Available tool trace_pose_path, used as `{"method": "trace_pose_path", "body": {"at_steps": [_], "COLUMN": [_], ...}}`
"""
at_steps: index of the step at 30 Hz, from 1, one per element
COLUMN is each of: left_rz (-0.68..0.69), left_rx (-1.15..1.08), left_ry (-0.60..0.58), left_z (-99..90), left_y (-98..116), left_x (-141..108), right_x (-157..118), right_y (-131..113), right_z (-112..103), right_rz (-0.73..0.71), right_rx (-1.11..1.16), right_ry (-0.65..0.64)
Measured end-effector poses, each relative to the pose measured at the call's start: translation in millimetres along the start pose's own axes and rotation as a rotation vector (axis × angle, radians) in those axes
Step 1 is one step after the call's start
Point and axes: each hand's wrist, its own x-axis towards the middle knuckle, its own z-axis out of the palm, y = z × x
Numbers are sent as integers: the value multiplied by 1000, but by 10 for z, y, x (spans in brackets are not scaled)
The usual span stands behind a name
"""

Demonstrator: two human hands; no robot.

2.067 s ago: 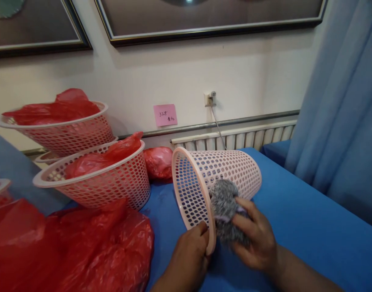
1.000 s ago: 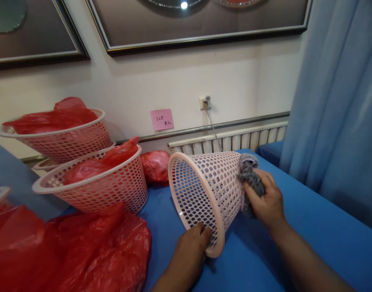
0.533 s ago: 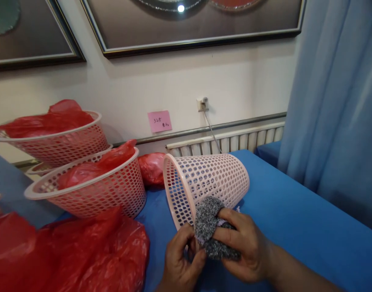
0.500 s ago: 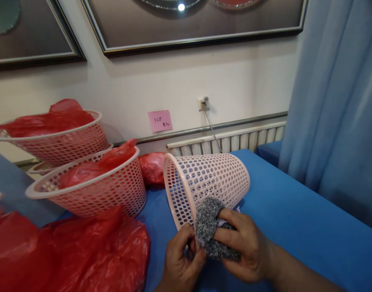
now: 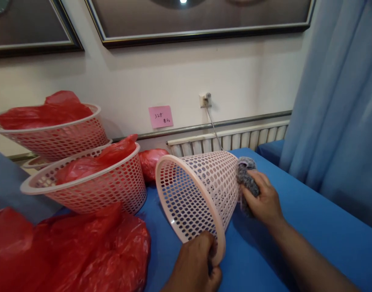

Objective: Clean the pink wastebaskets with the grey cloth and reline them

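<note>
A pale pink plastic basket (image 5: 214,172) with a mesh of round holes lies on its side, its open mouth turned toward me and to the left. My left hand (image 5: 196,261) is closed on the near, lower part of its rim; some of the fingertips are hidden behind it. At the basket's base end, my right hand (image 5: 263,198) grips a fuzzy grey cloth (image 5: 248,178) that is pressed against the bottom. Beneath the basket is a blue-covered table (image 5: 298,215).
Left of the basket, two pink baskets (image 5: 91,182) (image 5: 61,138) hold red plastic bags. A large heap of red plastic (image 5: 94,247) fills the near left. Behind the table run a radiator (image 5: 201,144) and a wall socket with a cord (image 5: 206,100). A blue curtain (image 5: 334,105) hangs at right.
The grey cloth has moved with my right hand from the rim to the basket's base end. The basket's mouth has turned more toward me, and my left hand has shifted right along with the rim.
</note>
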Motion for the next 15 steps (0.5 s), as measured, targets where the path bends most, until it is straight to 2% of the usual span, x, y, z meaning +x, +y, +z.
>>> {"method": "trace_pose_path", "body": {"at_steps": [4,6,7,8,10,13,15], "left_rz": [0,43,60,71,74,74,87], "left_rx": [-43,-76,-79,-68,-29,6,12], "left_ry": [0,-40,-63,-80,-88,-103,-146], "left_z": [-15,-47,-60,-71,-81,-89,-105], "left_y": [18,23,23,20,13,5,6], "left_x": [10,10,9,8,10,21,32], "right_x": [-332,-431,-441,-424,-321,-91,39], "right_y": [-492,-624,-635,-608,-442,1,300], "right_z": [-138,-184,-183,-165,-85,68,137], "right_rz": [-453,-592,-609,-584,-416,-1,259], "right_rx": [211,294,311,305,229,34,-80], "right_ry": [-128,-163,-157,-141,-89,-33,-63]}}
